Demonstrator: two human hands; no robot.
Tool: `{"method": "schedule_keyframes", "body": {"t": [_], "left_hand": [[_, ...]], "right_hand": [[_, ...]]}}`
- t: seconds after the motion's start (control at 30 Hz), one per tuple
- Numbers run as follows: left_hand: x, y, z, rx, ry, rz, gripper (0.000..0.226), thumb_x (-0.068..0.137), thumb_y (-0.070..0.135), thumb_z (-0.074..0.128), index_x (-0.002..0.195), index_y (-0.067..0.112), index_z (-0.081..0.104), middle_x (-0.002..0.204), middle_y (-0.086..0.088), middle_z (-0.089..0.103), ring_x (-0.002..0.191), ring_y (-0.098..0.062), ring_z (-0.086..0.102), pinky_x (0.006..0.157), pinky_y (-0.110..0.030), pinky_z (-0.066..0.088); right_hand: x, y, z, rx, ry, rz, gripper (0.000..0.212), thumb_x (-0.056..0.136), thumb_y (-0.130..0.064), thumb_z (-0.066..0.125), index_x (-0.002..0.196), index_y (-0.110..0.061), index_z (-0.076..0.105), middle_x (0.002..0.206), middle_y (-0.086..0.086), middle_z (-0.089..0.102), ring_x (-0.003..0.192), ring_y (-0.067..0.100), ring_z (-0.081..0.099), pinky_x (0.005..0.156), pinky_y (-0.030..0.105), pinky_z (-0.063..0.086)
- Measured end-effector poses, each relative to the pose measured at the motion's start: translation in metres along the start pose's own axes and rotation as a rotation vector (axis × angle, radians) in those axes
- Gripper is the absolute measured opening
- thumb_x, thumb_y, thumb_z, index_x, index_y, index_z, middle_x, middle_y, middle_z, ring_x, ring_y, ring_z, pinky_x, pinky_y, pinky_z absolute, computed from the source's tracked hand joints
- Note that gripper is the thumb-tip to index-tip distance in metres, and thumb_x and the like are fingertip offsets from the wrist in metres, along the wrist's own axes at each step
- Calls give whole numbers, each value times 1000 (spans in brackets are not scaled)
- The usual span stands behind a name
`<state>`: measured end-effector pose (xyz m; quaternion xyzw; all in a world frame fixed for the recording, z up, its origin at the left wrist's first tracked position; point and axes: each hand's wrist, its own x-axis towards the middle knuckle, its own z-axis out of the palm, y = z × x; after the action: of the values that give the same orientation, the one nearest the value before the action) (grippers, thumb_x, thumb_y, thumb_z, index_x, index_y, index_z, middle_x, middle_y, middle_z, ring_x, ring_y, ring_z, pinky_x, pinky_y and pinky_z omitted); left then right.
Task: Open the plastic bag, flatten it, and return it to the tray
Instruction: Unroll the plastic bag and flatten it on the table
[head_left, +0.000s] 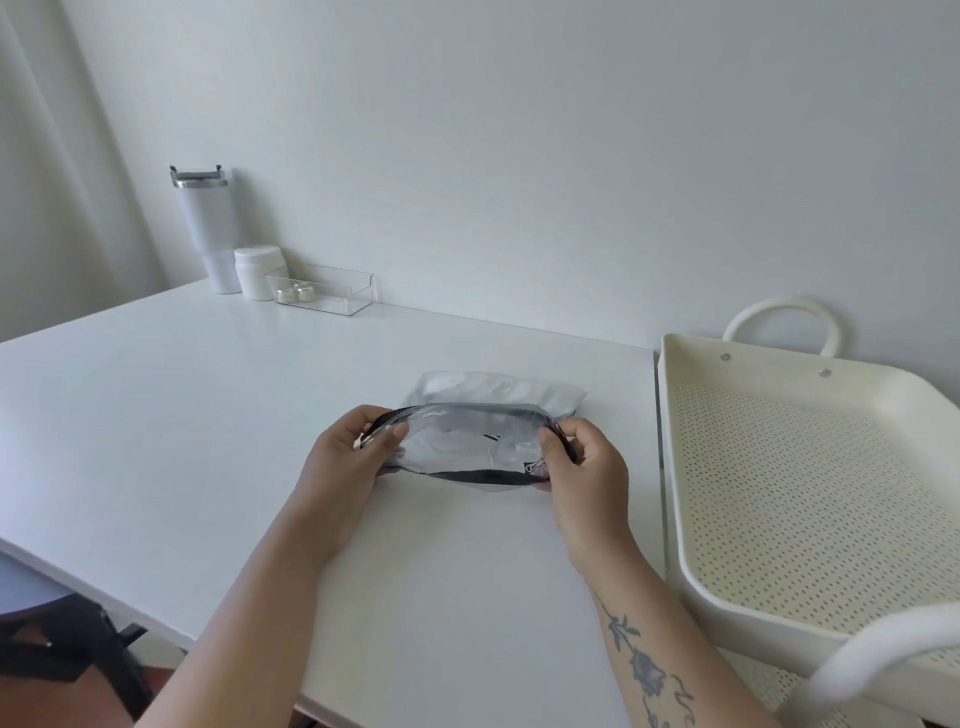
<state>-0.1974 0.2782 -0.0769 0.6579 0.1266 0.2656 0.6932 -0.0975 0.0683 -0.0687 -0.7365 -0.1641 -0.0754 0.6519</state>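
A clear plastic bag (457, 441) with a black zip edge is held just above the white table (208, 415), near its middle. My left hand (348, 457) pinches the bag's left end and my right hand (582, 462) pinches its right end. The two black edges bow apart, so the mouth gapes between my hands. The bag's far part (493, 387) lies crumpled on the table behind. The cream perforated tray (696, 467) with white loop handles stands to the right of the table, with nothing lying in it.
At the table's back left stand a white tumbler (208, 228), a white jar (258, 273) and a clear organiser box (322, 288) against the wall. A dark stool (47, 608) sits below the table's left edge.
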Motion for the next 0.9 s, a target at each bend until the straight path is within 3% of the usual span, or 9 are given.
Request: {"method": "schedule_keyframes", "body": {"t": [0.1, 0.23, 0.33, 0.4, 0.5, 0.63, 0.77, 0.83, 0.9], "left_hand": [[1, -2, 3, 0, 86, 19, 5, 87, 18, 72, 88, 14, 69, 75, 5, 59, 71, -18, 55, 69, -31, 48], [1, -4, 5, 127, 156, 69, 12, 89, 13, 66, 85, 24, 67, 81, 3, 55, 67, -14, 53, 69, -33, 48], [2, -5, 4, 172, 208, 73, 21, 92, 10, 58, 82, 27, 64, 77, 12, 54, 62, -8, 54, 71, -35, 47], [4, -7, 5, 219, 267, 73, 24, 92, 9, 54, 80, 28, 63, 67, 20, 49, 60, -15, 48, 63, -34, 41], [4, -6, 10, 279, 369, 87, 31, 92, 7, 51, 77, 33, 59, 65, 16, 51, 60, -23, 42, 54, -30, 32], [-1, -2, 16, 309, 489, 113, 27, 91, 16, 57, 76, 36, 49, 80, 8, 59, 51, -19, 56, 46, -19, 40], [-6, 2, 16, 277, 460, 16, 17, 88, 37, 63, 80, 26, 53, 93, 1, 63, 48, -11, 68, 54, -27, 42], [-7, 6, 15, 219, 422, -51, 29, 83, 50, 62, 82, 22, 52, 96, -3, 65, 59, -15, 73, 63, -31, 44], [-6, 9, 11, 134, 356, -97, 33, 82, 48, 61, 89, 17, 55, 99, -8, 70, 72, -19, 76, 76, -35, 50]], "right_hand": [[1, -1, 0, -89, 40, -54, 18, 91, -11, 60, 74, -10, 56, 54, -3, 45, 55, 26, 48, 55, 42, 57], [0, -3, 1, -276, 115, -202, 19, 91, -6, 58, 73, -7, 52, 68, 3, 50, 59, 20, 42, 51, 26, 32], [-2, -7, 2, -373, 165, -250, 12, 89, 0, 56, 80, -7, 58, 80, 5, 48, 63, 23, 47, 54, 28, 31], [-4, -10, 4, -430, 188, -278, 12, 88, 3, 52, 84, -7, 58, 83, 6, 46, 66, 27, 48, 54, 31, 35], [-7, -12, 10, -496, 200, -298, 10, 88, 2, 48, 87, -8, 52, 85, 7, 47, 69, 30, 48, 51, 35, 38], [-10, -12, 16, -511, 230, -265, 11, 90, 1, 45, 95, -9, 48, 90, 7, 55, 68, 31, 48, 53, 32, 33], [-9, -10, 7, -194, 128, -17, 11, 91, -9, 58, 101, -13, 53, 100, 9, 58, 80, 32, 64, 59, 36, 53], [-11, -10, 0, 132, 17, 158, 14, 89, -17, 68, 96, -15, 56, 96, 11, 59, 82, 31, 70, 58, 22, 56], [-16, -10, -2, 341, -73, 240, 12, 89, -17, 69, 97, -15, 60, 96, 9, 61, 81, 24, 73, 64, 19, 57]]}}
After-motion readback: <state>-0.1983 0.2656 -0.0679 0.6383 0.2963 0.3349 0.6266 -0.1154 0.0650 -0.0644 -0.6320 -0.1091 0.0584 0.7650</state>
